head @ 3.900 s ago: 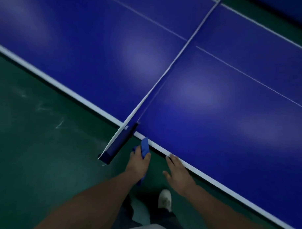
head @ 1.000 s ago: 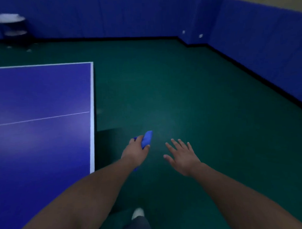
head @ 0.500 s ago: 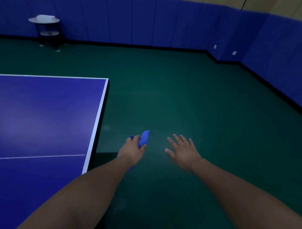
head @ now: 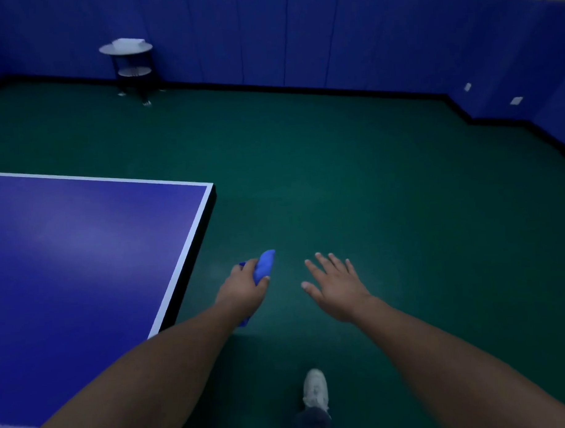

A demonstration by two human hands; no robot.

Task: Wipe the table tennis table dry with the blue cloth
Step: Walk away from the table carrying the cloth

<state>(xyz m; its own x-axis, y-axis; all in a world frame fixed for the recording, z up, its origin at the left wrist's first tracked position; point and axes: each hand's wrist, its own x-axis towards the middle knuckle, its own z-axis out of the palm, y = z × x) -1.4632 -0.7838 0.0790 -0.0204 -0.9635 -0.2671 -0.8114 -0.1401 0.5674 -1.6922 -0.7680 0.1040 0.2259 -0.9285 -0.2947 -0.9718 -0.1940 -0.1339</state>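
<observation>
Your left hand (head: 245, 288) is closed around the blue cloth (head: 264, 267) — it's bunched up in your fist, with one rounded end poking out past your fingers and a small bit sticking out below your wrist. That hand is out over the green floor (head: 370, 194), just beside the table's side edge but not touching it, so the cloth isn't on the table at all right now.

Your right hand (head: 336, 284) is empty and spread flat, palm down, fingers fanned apart. It's level with the left one, a little way off to the right, also hanging over the floor.

The table (head: 84, 252) fills the lower left — dark blue top with a white border, and its corner sits up ahead of your left hand. The surface has a soft sheen in the middle; I can't tell from here whether that's water or just light.

Down at the bottom, between your forearms, there's one white shoe (head: 316, 388) on the floor with a dark trouser leg above it.

Farther out, a small round two-shelf stand (head: 132, 67) is against the blue padded wall (head: 300, 37), with something pale stacked on top. The wall bends round a corner on the right.
</observation>
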